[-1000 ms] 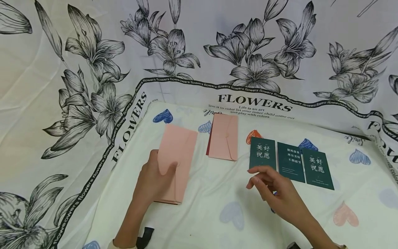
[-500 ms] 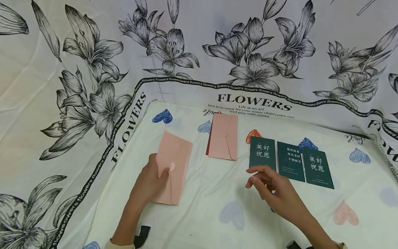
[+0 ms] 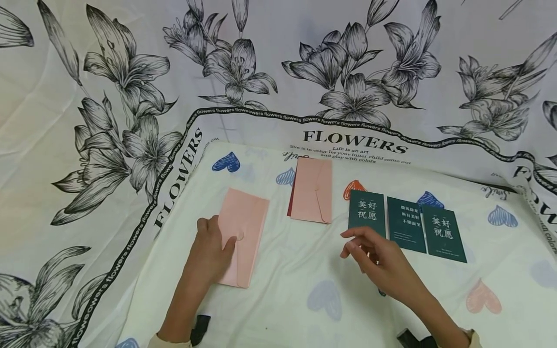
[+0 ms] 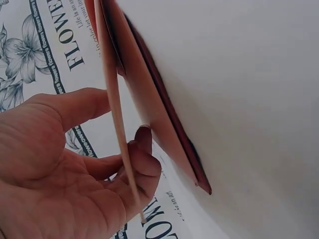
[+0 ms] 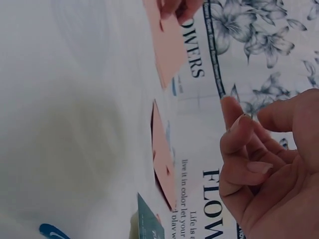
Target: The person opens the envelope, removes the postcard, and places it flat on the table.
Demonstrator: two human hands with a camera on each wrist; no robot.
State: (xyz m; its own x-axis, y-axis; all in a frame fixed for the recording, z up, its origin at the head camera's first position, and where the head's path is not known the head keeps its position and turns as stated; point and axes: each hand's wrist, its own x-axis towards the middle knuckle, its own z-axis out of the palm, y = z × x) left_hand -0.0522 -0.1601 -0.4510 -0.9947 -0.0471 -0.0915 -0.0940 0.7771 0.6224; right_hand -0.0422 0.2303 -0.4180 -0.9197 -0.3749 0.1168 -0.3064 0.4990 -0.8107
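Note:
At the left of the head view my left hand pinches a pink envelope, its flap side up. The left wrist view shows the thumb on one face and the curled fingers behind the other. Under this envelope, with a gap between, lie another pink envelope and a dark red edge. My right hand hovers with loosely bent fingers and holds nothing. Nearest to it is the left one of three dark green cards with white lettering, partly covered by its fingers in the head view.
Farther back in the middle, a pink envelope lies over a dark red one. The middle green card and right green card lie side by side. A white cloth printed with hearts covers the surface.
My left hand has drawn the pink envelope slightly toward me and to the left, and the dark red edge below it no longer shows in the head view. The right hand has hardly moved.

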